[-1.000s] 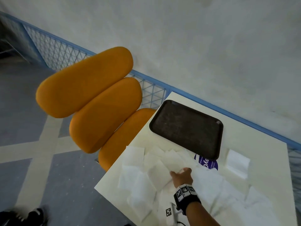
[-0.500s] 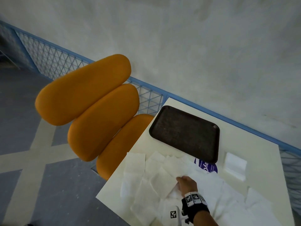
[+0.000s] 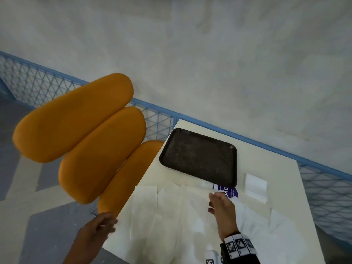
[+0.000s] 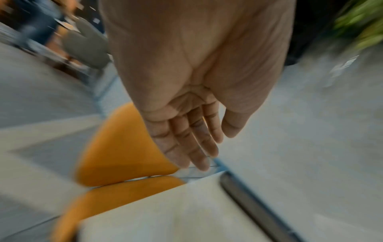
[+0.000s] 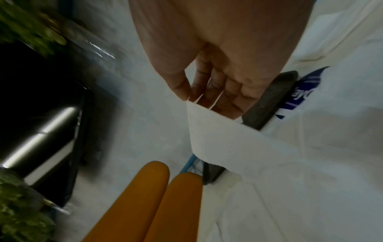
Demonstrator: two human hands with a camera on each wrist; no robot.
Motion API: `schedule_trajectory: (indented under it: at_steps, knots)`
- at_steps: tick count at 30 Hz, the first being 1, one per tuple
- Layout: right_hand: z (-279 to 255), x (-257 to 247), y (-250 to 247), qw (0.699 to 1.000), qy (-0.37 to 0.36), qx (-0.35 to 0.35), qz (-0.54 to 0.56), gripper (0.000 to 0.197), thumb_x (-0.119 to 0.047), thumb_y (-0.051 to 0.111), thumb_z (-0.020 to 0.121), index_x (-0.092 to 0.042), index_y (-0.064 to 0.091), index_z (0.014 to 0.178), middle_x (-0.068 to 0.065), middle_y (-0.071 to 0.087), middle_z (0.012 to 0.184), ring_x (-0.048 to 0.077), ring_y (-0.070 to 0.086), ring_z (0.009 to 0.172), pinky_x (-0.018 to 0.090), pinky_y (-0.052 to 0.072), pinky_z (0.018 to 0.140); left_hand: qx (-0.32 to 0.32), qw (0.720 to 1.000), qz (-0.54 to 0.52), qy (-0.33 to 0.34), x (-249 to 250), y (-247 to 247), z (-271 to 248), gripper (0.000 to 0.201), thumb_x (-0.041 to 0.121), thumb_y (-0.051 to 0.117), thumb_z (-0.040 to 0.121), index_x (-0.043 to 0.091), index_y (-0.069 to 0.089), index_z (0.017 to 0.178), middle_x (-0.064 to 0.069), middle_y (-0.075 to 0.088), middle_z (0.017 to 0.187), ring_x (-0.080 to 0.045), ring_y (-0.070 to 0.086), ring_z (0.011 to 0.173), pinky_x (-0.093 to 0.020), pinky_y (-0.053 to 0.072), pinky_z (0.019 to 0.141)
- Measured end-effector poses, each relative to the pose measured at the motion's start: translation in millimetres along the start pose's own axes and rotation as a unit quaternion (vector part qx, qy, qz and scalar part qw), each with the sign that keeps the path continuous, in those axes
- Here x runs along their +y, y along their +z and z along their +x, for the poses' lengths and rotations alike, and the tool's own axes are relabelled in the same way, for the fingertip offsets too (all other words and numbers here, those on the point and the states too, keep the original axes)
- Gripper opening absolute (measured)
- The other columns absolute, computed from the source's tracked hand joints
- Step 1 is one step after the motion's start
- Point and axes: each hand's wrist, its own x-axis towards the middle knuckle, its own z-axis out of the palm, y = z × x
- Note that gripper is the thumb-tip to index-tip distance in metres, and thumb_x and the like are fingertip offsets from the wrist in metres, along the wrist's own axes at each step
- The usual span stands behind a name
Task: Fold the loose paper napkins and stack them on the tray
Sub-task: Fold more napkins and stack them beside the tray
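A dark brown tray (image 3: 200,159) lies bare at the far left corner of the cream table (image 3: 276,174). Several loose white napkins (image 3: 167,210) overlap across the near half of the table. My right hand (image 3: 213,202) hovers over them just in front of the tray. In the right wrist view, the right hand (image 5: 190,98) pinches the corner of one napkin (image 5: 223,135) between thumb and forefinger, and that corner stands lifted. My left hand (image 3: 108,223) is at the table's near left edge, blurred. The left wrist view shows the left hand (image 4: 207,152) with straight fingers holding nothing.
One folded napkin (image 3: 255,184) lies alone to the right of the tray. A blue-and-white packet (image 3: 227,191) pokes out from under the tray's near corner. An orange cushioned chair (image 3: 85,140) stands against the table's left side. A blue mesh railing (image 3: 158,119) runs behind.
My left hand has come into view at the table's near left edge. My right hand has moved forward toward the tray and raised a napkin corner.
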Motion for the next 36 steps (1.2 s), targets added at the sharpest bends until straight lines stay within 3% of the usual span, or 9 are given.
schedule_trajectory:
  at_steps: [2, 6, 9, 13, 17, 21, 27, 33, 36]
  knots:
    - [-10, -10, -2, 0.998, 0.004, -0.019, 0.065, 0.019, -0.014, 0.062, 0.097, -0.010, 0.058, 0.079, 0.010, 0.062, 0.078, 0.027, 0.059, 0.080, 0.042, 0.053, 0.077, -0.041, 0.995, 0.008, 0.087, 43, 33, -1, 0.011, 0.037, 0.061, 0.096, 0.037, 0.068, 0.104, 0.009, 0.074, 0.107, -0.011, 0.073, 0.091, -0.033, 0.059, 0.081]
    - [-36, -34, -9, 0.983, 0.013, -0.079, 0.168, 0.006, -0.008, 0.057, 0.099, -0.007, 0.057, 0.093, 0.013, 0.071, 0.090, 0.028, 0.065, 0.084, 0.041, 0.052, 0.080, -0.153, 0.976, 0.016, 0.155, 96, 83, 2, 0.059, 0.078, 0.057, 0.075, 0.049, 0.055, 0.127, 0.025, 0.065, 0.123, -0.001, 0.062, 0.115, -0.031, 0.052, 0.100]
    - [-51, -48, -18, 0.979, 0.006, -0.113, 0.172, 0.011, -0.010, 0.055, 0.100, -0.010, 0.060, 0.090, 0.018, 0.070, 0.094, 0.029, 0.064, 0.086, 0.043, 0.050, 0.083, -0.218, 0.958, 0.037, 0.183, 119, 115, -3, 0.049, 0.069, 0.063, 0.082, 0.046, 0.054, 0.124, 0.031, 0.064, 0.114, 0.007, 0.060, 0.109, -0.017, 0.050, 0.091]
    - [-65, -59, -36, 0.982, -0.030, -0.110, 0.148, 0.021, -0.014, 0.059, 0.098, -0.014, 0.057, 0.077, 0.016, 0.050, 0.084, 0.028, 0.046, 0.083, 0.040, 0.044, 0.077, -0.183, 0.948, 0.066, 0.253, 135, 137, -15, 0.040, 0.051, 0.063, 0.091, 0.015, 0.055, 0.076, 0.000, 0.055, 0.071, -0.006, 0.053, 0.068, -0.024, 0.047, 0.065]
    - [-76, -74, -52, 0.988, -0.104, -0.083, 0.076, 0.014, -0.022, 0.063, 0.096, -0.023, 0.062, 0.111, 0.013, 0.074, 0.096, 0.027, 0.069, 0.085, 0.037, 0.056, 0.076, -0.162, 0.944, 0.051, 0.284, 147, 143, -25, 0.045, 0.049, 0.064, 0.091, 0.006, 0.057, 0.078, -0.009, 0.056, 0.076, -0.006, 0.055, 0.068, -0.022, 0.049, 0.063]
    - [-77, -78, -63, 0.975, -0.185, -0.122, 0.012, 0.064, -0.019, 0.077, 0.085, -0.046, 0.046, 0.135, 0.006, 0.075, 0.101, 0.022, 0.072, 0.093, 0.035, 0.059, 0.086, -0.152, 0.939, 0.040, 0.306, 159, 146, -29, 0.049, 0.060, 0.063, 0.085, 0.011, 0.062, 0.079, -0.004, 0.061, 0.076, -0.008, 0.061, 0.074, -0.024, 0.055, 0.064]
    - [-73, -77, -73, 0.950, -0.269, -0.027, -0.155, 0.020, -0.028, 0.077, 0.086, -0.038, 0.071, 0.102, -0.020, 0.071, 0.103, 0.009, 0.066, 0.089, 0.014, 0.053, 0.074, -0.120, 0.936, 0.072, 0.324, 174, 157, -40, 0.042, 0.062, 0.062, 0.084, 0.020, 0.067, 0.088, 0.004, 0.067, 0.083, -0.008, 0.064, 0.086, -0.024, 0.061, 0.077]
    - [-59, -81, -93, 0.933, -0.309, 0.011, -0.184, 0.008, -0.028, 0.073, 0.089, -0.036, 0.075, 0.092, -0.015, 0.064, 0.096, 0.007, 0.063, 0.092, 0.011, 0.050, 0.071, -0.105, 0.931, 0.069, 0.343, 195, 165, -51, 0.022, 0.055, 0.065, 0.084, 0.033, 0.063, 0.079, 0.025, 0.063, 0.087, 0.005, 0.060, 0.093, -0.013, 0.056, 0.071]
    - [-52, -81, -105, 0.935, -0.316, 0.009, -0.157, 0.007, -0.024, 0.073, 0.090, -0.030, 0.074, 0.090, -0.014, 0.063, 0.101, 0.009, 0.063, 0.096, 0.011, 0.049, 0.071, -0.065, 0.937, 0.054, 0.339, 208, 172, -56, 0.023, 0.062, 0.064, 0.076, 0.043, 0.059, 0.088, 0.029, 0.063, 0.087, -0.004, 0.064, 0.090, -0.010, 0.052, 0.069]
